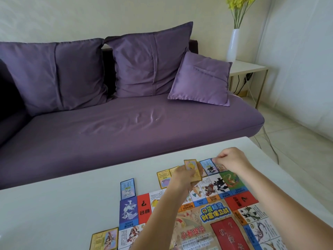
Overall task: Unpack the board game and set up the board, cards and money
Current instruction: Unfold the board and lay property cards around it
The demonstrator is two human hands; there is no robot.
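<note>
Three cushions [149, 60], one vase [233, 44], one game board [216, 215], two hands [232, 160], at least five cards [127, 188].

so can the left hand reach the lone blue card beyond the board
Probably yes: nothing lies between the left hand and the blue card, though that hand grips a card stack.
</note>
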